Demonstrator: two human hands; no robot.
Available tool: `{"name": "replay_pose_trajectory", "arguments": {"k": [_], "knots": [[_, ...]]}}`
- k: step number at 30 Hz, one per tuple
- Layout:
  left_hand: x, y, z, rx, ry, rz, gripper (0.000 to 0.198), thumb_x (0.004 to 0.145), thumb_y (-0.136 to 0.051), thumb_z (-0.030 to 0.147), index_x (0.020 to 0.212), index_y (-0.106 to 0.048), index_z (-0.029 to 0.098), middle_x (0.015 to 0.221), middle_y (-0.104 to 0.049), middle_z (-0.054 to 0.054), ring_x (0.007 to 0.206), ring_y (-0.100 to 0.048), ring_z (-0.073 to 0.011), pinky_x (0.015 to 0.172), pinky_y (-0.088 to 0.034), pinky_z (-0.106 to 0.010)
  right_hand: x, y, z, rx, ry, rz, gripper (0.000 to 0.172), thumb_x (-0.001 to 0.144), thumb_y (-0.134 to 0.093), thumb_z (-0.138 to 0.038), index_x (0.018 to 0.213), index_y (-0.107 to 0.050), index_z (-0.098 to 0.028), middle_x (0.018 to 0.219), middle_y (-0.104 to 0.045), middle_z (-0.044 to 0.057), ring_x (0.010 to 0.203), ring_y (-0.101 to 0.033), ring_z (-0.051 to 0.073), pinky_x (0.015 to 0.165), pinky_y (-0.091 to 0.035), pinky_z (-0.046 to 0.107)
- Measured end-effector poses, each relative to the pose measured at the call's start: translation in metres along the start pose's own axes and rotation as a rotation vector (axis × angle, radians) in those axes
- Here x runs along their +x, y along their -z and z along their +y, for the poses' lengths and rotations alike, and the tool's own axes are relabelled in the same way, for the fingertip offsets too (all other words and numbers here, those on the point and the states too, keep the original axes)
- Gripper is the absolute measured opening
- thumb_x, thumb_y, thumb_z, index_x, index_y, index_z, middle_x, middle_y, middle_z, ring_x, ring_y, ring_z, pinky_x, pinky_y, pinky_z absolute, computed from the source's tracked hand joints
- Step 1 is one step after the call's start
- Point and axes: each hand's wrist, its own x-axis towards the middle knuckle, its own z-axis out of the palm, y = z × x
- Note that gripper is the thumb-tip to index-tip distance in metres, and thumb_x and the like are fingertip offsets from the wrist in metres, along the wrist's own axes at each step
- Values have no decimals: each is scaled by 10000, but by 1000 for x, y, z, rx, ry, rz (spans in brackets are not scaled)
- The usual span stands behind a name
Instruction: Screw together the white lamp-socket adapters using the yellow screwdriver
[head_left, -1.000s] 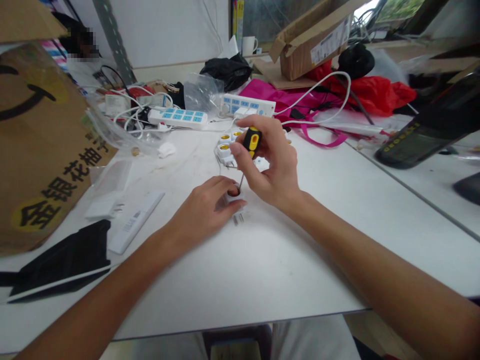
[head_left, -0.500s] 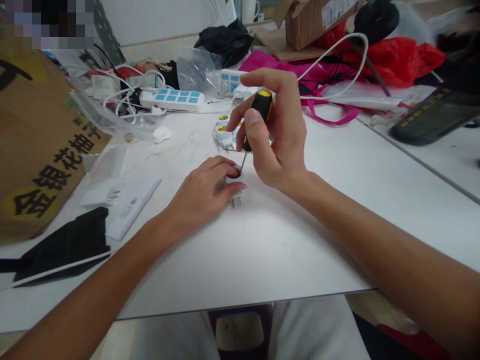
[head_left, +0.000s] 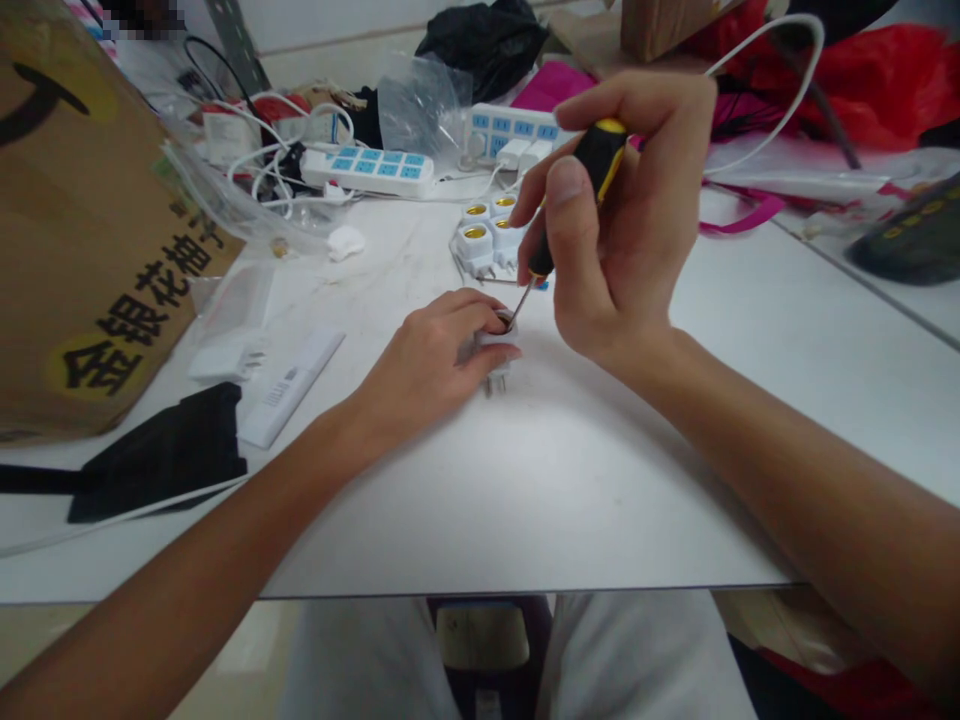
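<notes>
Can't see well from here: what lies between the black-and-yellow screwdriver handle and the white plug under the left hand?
In the head view, only the screwdriver's thin metal shaft lies there, running from the handle to the white plug under the left hand.

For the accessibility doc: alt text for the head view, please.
A right hand angles a black-and-yellow screwdriver down into a small white plastic plug adapter, which the left hand pins on a white table. White adapters with yellow-rimmed sockets sit just beyond.

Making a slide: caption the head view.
Right hand holds a yellow-and-black screwdriver, its tip at a white plug adapter held by the left hand.
</notes>
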Motion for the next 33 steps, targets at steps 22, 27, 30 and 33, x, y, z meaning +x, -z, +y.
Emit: {"name": "replay_pose_trajectory", "arguments": {"k": [22,27,30,33], "knots": [[0,8,-11,1,68,1,309,919,-888,374,1132,-729,215,1125,-840,-44,973,-817,-210,947,-651,-360,7,-9,15,-5,207,210,201,1110,-519,-577,1236,-552,-423,1289,-544,17,818,-686,179,597,-564,345],[-1,8,-13,-116,121,-12,330,913,-884,356,1156,-710,216,1189,-839,-60,1033,-821,-215,1015,-664,-382,2,-7,7,-18,147,201,238,1092,-537,-616,1214,-539,-412,1303,-580,23,854,-718,197,558,-567,328],[0,9,-12,-155,127,-38,315,918,-871,336,1158,-704,218,1230,-833,-64,1089,-822,-226,1061,-658,-397,2,-8,4,-6,103,200,223,1090,-571,-590,1184,-553,-388,1282,-589,23,854,-730,197,520,-544,318],[1,10,-11,-160,125,-47,303,921,-860,314,1159,-700,217,1246,-831,-64,1102,-823,-228,1089,-653,-411,2,-8,5,1,52,196,339,1041,-595,-686,1192,-541,-387,1244,-617,44,838,-735,225,480,-547,343]]}}
